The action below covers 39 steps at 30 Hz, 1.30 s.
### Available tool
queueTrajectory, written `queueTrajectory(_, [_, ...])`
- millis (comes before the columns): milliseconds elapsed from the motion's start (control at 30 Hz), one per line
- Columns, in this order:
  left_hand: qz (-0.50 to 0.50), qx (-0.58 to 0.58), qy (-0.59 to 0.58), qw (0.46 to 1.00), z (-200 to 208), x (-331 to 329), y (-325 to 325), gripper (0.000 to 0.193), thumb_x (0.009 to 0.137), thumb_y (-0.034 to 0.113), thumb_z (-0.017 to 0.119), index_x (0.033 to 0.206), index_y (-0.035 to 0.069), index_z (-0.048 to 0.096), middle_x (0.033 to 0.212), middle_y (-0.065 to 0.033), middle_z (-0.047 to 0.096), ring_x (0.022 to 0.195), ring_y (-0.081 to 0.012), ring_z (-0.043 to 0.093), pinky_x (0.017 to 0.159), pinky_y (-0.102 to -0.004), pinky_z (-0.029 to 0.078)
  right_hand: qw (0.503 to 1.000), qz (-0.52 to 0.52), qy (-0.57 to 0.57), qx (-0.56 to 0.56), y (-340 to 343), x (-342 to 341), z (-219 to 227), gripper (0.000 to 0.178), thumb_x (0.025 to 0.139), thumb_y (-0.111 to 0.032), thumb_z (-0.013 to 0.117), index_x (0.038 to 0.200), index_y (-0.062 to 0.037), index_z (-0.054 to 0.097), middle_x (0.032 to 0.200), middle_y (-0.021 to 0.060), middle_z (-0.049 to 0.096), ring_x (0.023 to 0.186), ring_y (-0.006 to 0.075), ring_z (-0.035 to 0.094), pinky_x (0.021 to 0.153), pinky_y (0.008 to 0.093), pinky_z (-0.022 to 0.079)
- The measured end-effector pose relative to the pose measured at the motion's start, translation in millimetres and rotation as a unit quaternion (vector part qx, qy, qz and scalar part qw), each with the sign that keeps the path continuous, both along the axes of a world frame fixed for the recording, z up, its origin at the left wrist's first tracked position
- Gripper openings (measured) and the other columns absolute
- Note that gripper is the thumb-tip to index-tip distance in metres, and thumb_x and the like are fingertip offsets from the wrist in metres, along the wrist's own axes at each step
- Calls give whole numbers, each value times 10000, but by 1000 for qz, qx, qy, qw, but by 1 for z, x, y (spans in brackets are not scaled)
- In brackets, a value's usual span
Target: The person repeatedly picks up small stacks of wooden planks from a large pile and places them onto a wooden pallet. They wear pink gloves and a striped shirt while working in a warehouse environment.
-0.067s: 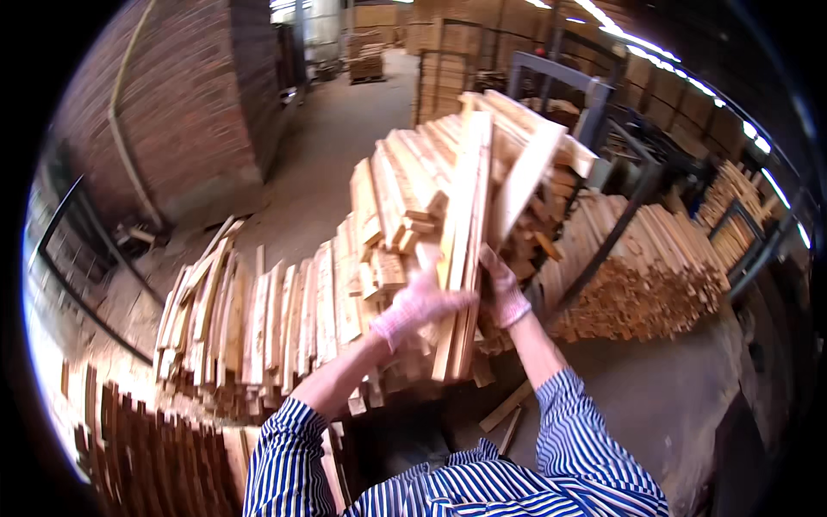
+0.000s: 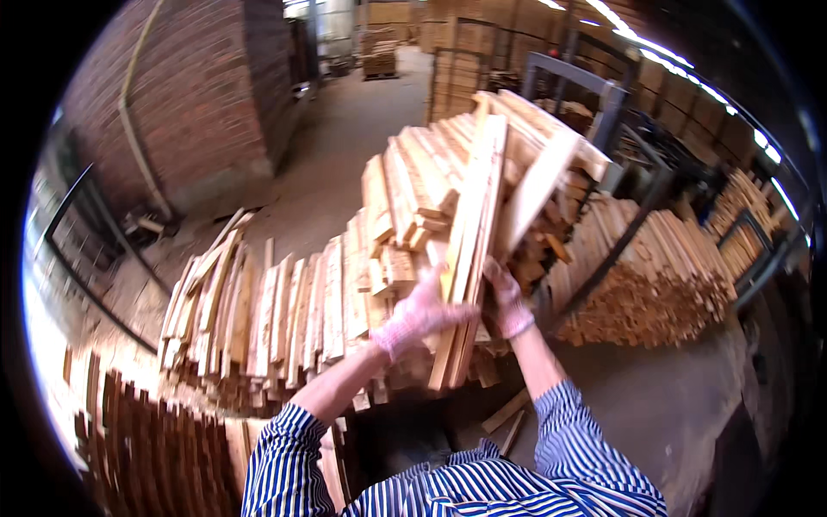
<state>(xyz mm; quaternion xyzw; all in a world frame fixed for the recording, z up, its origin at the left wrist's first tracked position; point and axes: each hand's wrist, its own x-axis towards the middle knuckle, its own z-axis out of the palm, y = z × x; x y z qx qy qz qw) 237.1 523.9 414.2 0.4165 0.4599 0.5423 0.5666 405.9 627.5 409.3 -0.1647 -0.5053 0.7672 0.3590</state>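
In front of me a few long, pale wooden strips (image 2: 472,246) stand lengthwise, their near ends pointing down toward me. My left hand (image 2: 420,317), in a pinkish-white glove, holds them from the left, its thumb stretched across their front. On the other side my right hand (image 2: 508,302), gloved alike, grips their right edge, with its fingertips partly hidden. Behind the strips rises a heaped stack of similar wooden strips (image 2: 405,185). A wider pale board (image 2: 543,185) leans at a slant just beyond my right hand.
A lower row of wooden strips (image 2: 293,310) spreads to the left. Dark-edged strips (image 2: 155,439) fill the near left. At the right, another pile (image 2: 646,267) lies behind a metal post (image 2: 616,250). Loose pieces (image 2: 506,412) lie on the floor. A brick wall (image 2: 189,95) stands far left.
The view has shifted slightly, so the stacks appear a little farther right and lower. The strips lean slightly more to the right at the top; both hands keep their hold.
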Motion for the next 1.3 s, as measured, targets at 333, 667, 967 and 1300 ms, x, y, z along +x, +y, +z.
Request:
queueTrajectory(333, [277,3,185,943,-78,0,-269,1069,804,270,857,1624,74,200,1374,-162,581,1178,-256,629,994,-410,545,945,308,-19,113,-167,-62,-57,586,933,-253,744,1402,33,541,1169,166,727,1133,241,688,938,345,588])
queueTrajectory(667, [622,25,79,779,-58,-58,-432,891,798,183,860,1549,89,389,1259,-52,657,1113,-183,644,949,-322,553,835,489,-18,251,-332,-219,-74,1426,602,-322,1001,1641,-29,69,1608,181,345,1470,306,374,1229,386,334])
queueTrajectory(967, [688,-90,111,711,-294,-16,-644,830,969,493,689,1608,143,292,1611,-98,408,1443,-261,441,1200,-433,400,708,604,-96,353,-494,-250,-140,794,849,-246,821,1488,-71,384,1386,186,578,1288,311,563,1111,413,486])
queueTrajectory(1300, [670,-109,351,645,-325,-41,-710,463,1002,425,653,1278,55,683,1245,-93,708,1175,-227,656,1037,-378,536,607,612,-108,496,-610,-312,-293,890,723,-345,892,1432,-24,460,1250,224,631,1081,334,635,978,395,525])
